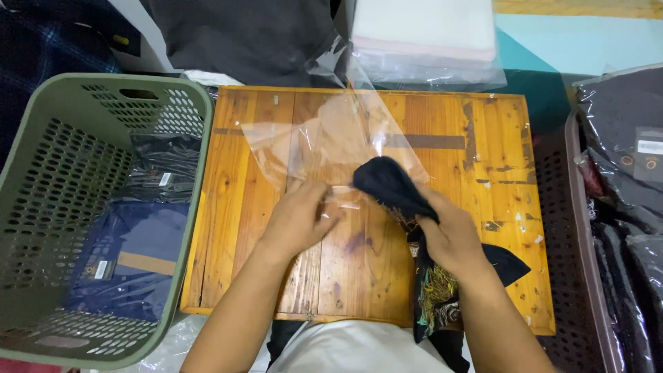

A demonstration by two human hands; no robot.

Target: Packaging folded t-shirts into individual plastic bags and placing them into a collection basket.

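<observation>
Both forearms reached up from the lower edge of view over a wooden board (276, 262). Closed around a rolled dark garment (390, 183), the right hand (452, 235) aimed its rounded end at the mouth of a clear plastic bag (324, 138), apparently to slide it in; the garment's tail hung back past the wrist, showing yellow embroidery. At the bag's near edge, the left hand (300, 217) pinched the opening with curled fingers, seemingly to keep it spread. Bare board lay on either side of the hands. Left of the left hand stood a green perforated basket (41, 173) holding bagged garments; beyond the bag sat a stack of clear bags (421, 34).
</observation>
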